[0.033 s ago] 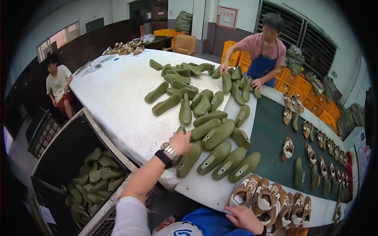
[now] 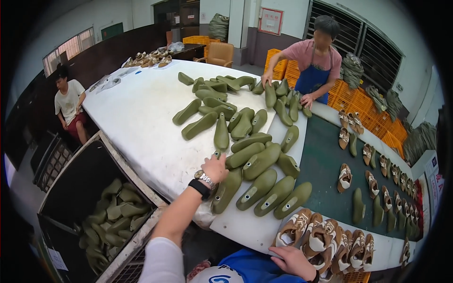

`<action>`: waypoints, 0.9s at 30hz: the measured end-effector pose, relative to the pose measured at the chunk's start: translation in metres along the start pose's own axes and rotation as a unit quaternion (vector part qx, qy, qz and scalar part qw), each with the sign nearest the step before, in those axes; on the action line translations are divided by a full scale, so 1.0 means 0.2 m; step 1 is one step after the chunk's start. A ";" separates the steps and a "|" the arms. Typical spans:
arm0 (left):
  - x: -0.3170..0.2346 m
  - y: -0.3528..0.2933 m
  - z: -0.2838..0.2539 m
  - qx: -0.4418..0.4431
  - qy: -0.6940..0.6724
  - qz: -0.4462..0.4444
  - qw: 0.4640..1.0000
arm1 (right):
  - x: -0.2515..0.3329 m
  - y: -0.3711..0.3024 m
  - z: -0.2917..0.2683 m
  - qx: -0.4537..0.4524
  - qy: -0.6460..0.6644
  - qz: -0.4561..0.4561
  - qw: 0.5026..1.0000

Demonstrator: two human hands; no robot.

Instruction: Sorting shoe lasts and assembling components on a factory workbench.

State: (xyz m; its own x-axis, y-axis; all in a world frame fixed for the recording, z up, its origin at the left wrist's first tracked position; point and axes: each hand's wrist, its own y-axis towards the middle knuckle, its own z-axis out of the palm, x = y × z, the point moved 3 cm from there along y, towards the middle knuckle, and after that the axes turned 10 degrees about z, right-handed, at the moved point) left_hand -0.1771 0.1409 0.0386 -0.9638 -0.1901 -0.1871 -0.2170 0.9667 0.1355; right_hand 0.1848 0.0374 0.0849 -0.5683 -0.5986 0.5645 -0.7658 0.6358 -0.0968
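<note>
Left forearm (image 2: 177, 212) shifted rightward, fingers' (image 2: 212, 162) grip unclear beside bare tabletop (image 2: 160, 134); right fingers (image 2: 279, 258) loose at edge (image 2: 247, 243).

Left hand (image 2: 214, 168): moved slightly farther across the table.
Black wristband (image 2: 199, 188): shifted a touch right.
Left forearm (image 2: 177, 217): swung a little rightward, now steeper.
White sleeve (image 2: 163, 259): drawn slightly right, farther from the bin (image 2: 127, 167).

The person's left arm (image 2: 172, 224) stretches forward from the lower edge, the left hand (image 2: 214, 169) back-up, its grip unclear. The right hand (image 2: 295, 262) rests low, close to the body, fingers (image 2: 279, 251) loosely extended leftward.
</note>
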 end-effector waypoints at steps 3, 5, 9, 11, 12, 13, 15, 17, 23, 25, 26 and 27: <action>0.13 0.09 0.36 0.084 -0.059 -0.155 0.983 | -0.09 0.00 0.02 -0.020 0.005 0.018 1.000; 0.18 0.08 0.48 0.093 -0.062 -0.150 0.982 | -0.13 -0.01 -0.01 -0.054 -0.003 0.021 0.998; 0.20 0.06 0.46 0.046 -0.080 -0.104 0.990 | -0.23 0.17 -0.20 -0.067 -0.024 0.110 0.991; 0.22 0.06 0.43 -0.006 -0.120 -0.104 0.987 | -0.32 0.29 -0.24 -0.097 -0.045 0.087 0.990; 0.26 0.08 0.48 -0.003 -0.117 -0.095 0.989 | -0.36 0.35 -0.26 -0.083 -0.086 0.099 0.988; 0.36 0.09 0.55 -0.050 -0.184 -0.160 0.968 | -0.38 0.43 -0.25 -0.063 -0.107 0.116 0.986; 0.40 0.16 0.58 -0.065 -0.244 -0.209 0.945 | -0.49 0.57 -0.19 -0.034 -0.134 0.174 0.975; 0.47 0.17 0.59 -0.061 -0.281 -0.200 0.937 | -0.56 0.68 -0.15 0.030 -0.084 0.256 0.963; 0.53 0.17 0.37 -0.116 -0.336 -0.108 0.928 | -0.73 0.82 -0.01 0.005 -0.044 0.313 0.949; 0.37 0.16 0.19 -0.152 -0.362 -0.006 0.920 | -0.74 0.78 -0.06 0.004 -0.024 0.347 0.937; 0.34 0.15 0.12 -0.146 -0.361 -0.006 0.921 | -0.74 0.77 -0.07 0.011 -0.016 0.358 0.934; 0.31 0.14 0.09 -0.063 -0.332 0.015 0.941 | -0.76 0.77 -0.06 0.011 -0.032 0.356 0.934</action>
State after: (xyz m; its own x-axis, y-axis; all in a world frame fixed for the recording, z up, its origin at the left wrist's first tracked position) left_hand -0.2400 0.1596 0.0141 -0.6700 0.0250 -0.7420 -0.2485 0.9342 0.2559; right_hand 0.1564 0.2329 -0.0061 -0.9522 -0.0571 0.3001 -0.1929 0.8741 -0.4458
